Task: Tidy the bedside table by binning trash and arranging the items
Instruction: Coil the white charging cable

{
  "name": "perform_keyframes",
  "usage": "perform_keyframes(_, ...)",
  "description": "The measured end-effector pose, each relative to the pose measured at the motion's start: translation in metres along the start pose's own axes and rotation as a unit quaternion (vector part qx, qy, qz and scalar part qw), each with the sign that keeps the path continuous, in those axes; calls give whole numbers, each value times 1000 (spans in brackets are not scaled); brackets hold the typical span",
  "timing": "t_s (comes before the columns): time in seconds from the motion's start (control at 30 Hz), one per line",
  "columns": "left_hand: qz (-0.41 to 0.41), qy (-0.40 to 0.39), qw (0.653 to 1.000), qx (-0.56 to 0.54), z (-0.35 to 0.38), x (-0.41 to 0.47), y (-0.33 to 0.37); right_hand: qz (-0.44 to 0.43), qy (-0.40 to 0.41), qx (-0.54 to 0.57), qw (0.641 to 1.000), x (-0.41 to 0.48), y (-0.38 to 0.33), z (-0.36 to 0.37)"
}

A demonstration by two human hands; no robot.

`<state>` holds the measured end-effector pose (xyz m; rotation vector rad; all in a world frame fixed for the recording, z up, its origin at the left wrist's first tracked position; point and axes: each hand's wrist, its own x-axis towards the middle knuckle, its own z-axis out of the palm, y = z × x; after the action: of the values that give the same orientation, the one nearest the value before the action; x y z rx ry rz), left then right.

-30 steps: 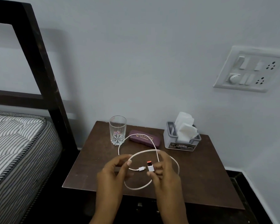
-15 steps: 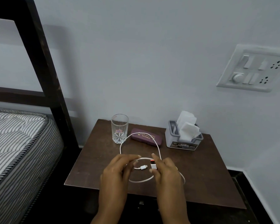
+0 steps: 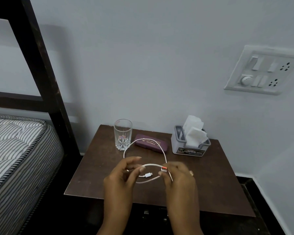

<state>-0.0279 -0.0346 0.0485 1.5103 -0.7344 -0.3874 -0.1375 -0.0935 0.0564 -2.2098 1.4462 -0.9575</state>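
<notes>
White and thin, a USB charging cable [image 3: 152, 164] is gathered into loops between two bare hands over the front half of a dark brown wooden bedside table [image 3: 219, 175]. The left hand [image 3: 120, 175] pinches a strand of the cable between thumb and forefinger, with the other fingers loosely curled beneath. The right hand [image 3: 178, 177], slightly blurred, has its fingers curled in and grips the cable's flat white plug with an orange insert [image 3: 164, 169] at the fingertips. The small white connector [image 3: 147, 175] at the other end hangs free between the two hands, and a lower loop sags under it. A larger loop arches away towards the back of the table and crosses the front of a long maroon spectacle case [image 3: 151, 145] with gold lettering; whether it touches the case cannot be told.

At the back left of the table stands an upright clear cut-glass tumbler [image 3: 122, 134], just beside the case. At the back right sits a grey plastic tissue box [image 3: 188, 147] with crumpled white tissues [image 3: 193, 131] sticking out of its top.

A pale grey wall [image 3: 143, 65] behind carries a white switch and socket panel [image 3: 263, 70] at the right. To the left are a dark wooden bed frame [image 3: 41, 65] and a grey-and-white striped mattress [image 3: 15, 146].
</notes>
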Motion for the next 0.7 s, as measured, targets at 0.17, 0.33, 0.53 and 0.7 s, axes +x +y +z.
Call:
perform_keyframes(0.17, -168, 39, 976, -135, 0, 3, 7, 78, 85, 153, 981, 6, 3, -9)
perform_keyframes(0.33, -418, -294, 847, -143, 22, -19, 15, 244, 107, 512, 816, 17, -9, -30)
perform_keyframes(0.53, -372, -89, 859, -340, 21, -6, -2, 312, -74, 530, 785, 11, -2, -32)
perform_keyframes(0.7, -307, -54, 898, -311, 9, -2, -1, 304, -227, 453, 807, 6, 9, -24)
